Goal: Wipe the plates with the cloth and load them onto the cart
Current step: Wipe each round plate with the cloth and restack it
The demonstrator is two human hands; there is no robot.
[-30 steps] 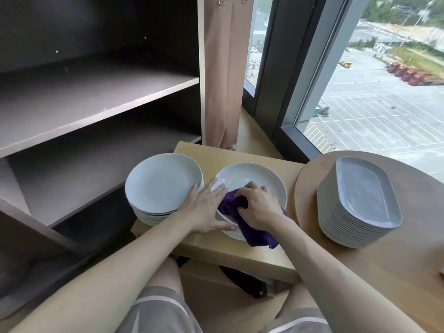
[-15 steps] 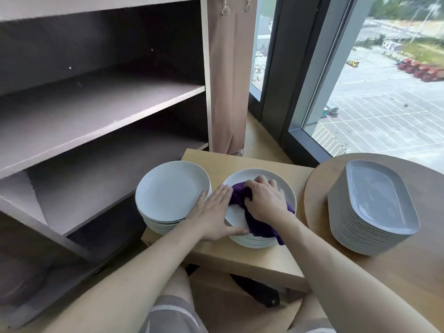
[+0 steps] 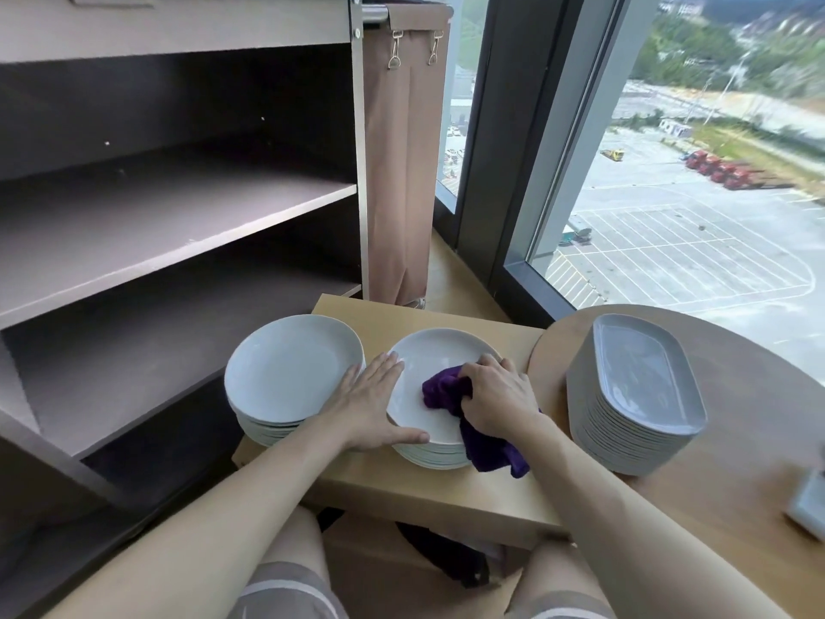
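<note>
Two stacks of round white plates stand on a low wooden table (image 3: 446, 493). My left hand (image 3: 372, 406) lies flat, fingers spread, on the left rim of the right stack's top plate (image 3: 428, 368). My right hand (image 3: 497, 399) grips a purple cloth (image 3: 473, 422) and presses it on the right side of that plate; the cloth's tail hangs over the stack's front edge. The left stack (image 3: 290, 373) is untouched. The cart (image 3: 178, 225), with dark bare shelves, stands to the left.
A tall stack of grey oval platters (image 3: 643, 390) stands on a round wooden table (image 3: 736, 507) at the right. A brown fabric bag (image 3: 402, 172) hangs off the cart's side. A big window fills the back right. A pale object (image 3: 808, 507) lies at the right edge.
My right hand has slid the cloth across the plate toward its right side. My left hand has stayed on the rim. The camera has tilted up, showing more of the cart.
</note>
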